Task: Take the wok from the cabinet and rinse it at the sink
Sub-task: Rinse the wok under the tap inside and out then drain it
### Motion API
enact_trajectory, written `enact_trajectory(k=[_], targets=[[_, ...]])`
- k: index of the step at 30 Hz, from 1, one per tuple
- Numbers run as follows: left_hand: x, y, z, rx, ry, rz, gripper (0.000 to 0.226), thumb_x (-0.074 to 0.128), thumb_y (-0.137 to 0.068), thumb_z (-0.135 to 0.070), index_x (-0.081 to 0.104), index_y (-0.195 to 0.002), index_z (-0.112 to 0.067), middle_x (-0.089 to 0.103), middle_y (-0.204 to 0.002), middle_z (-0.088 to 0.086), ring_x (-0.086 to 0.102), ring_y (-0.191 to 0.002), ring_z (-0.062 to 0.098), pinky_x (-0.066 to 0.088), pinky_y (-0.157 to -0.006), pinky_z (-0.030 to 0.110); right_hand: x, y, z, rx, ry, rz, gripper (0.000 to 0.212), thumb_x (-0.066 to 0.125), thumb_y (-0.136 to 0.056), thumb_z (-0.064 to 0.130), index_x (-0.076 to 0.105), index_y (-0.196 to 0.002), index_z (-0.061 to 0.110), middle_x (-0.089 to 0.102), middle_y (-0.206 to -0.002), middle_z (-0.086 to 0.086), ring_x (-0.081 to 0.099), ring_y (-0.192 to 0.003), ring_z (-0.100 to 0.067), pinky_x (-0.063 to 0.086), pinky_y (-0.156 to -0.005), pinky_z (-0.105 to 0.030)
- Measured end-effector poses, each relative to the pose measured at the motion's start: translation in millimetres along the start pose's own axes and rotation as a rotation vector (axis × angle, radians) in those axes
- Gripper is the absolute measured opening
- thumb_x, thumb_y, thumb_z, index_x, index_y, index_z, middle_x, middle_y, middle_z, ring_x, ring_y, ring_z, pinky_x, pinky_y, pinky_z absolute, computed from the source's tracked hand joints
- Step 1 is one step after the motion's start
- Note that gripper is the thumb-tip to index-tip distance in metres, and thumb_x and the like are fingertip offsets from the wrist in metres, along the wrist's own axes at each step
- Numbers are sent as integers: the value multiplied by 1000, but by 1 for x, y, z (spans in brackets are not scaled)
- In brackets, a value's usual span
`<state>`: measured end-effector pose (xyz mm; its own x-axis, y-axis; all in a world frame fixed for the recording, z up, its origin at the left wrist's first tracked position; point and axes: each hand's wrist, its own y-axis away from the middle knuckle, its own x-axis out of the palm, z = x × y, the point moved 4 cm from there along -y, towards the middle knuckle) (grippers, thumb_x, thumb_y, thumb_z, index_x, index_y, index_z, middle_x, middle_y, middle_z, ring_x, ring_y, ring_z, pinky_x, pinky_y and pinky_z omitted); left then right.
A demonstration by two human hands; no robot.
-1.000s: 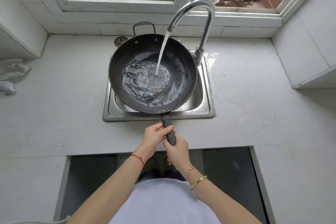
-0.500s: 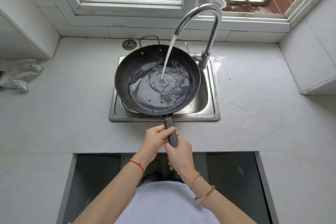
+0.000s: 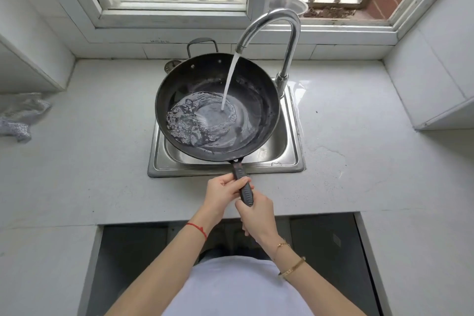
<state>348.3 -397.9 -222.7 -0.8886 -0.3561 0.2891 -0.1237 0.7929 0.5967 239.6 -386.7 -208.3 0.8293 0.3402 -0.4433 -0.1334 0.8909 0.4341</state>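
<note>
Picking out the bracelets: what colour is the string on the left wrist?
Red string, on the left wrist, clearest in the head view.

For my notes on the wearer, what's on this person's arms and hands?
Both forearms are bare, no sleeves or gloves. The left wrist wears a thin red string bracelet. The right wrist wears a fine gold chain bracelet and, farther up, a flat gold bangle.

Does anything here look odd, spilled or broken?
Nothing with the rinsing: both hands, left hand and right hand, grip the wok over the sink. But the countertop shows a crack-like line right of the sink, and a crumpled cloth lies far left.
</note>
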Motion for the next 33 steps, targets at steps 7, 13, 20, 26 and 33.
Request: enact_trajectory(k=[7,13,20,26,33], targets=[[-10,0,2,14,-22,-123,21,70,-85,0,70,-105,8,76,-82,13,75,-75,20,58,-66,24,5,-1,4,63,-103,122,8,52,-91,7,59,-90,3,54,-59,-10,48,-34,-15,41,-34,-24],[-21,5,0,56,-50,-169,18,73,-83,2,72,-101,6,76,-81,14,75,-70,18,60,-66,26,13,4,8,99,-192,183,13,51,-89,3,58,-92,-7,52,-52,-10,47,-33,-17,40,-34,-25],[-26,9,-6,50,-68,-134,20,72,-84,-2,72,-103,5,76,-89,18,76,-78,21,60,-69,26,19,9,16,117,-218,147,12,52,-90,7,57,-79,9,52,-52,-9,47,-34,-18,42,-35,-26],[-25,9,-5,-6,-42,-24,21,68,-89,-8,73,-103,6,76,-94,21,75,-86,22,59,-75,25,16,11,20,74,-99,86,20,53,-92,11,52,-73,17,54,-59,-7,51,-37,-16,43,-35,-23],[-21,3,0,-45,-32,10,23,66,-90,-7,71,-106,8,74,-99,26,74,-85,21,59,-78,25,12,7,16,39,-2,41,23,52,-91,13,50,-69,17,54,-60,-9,53,-42,-22,47,-37,-28]])
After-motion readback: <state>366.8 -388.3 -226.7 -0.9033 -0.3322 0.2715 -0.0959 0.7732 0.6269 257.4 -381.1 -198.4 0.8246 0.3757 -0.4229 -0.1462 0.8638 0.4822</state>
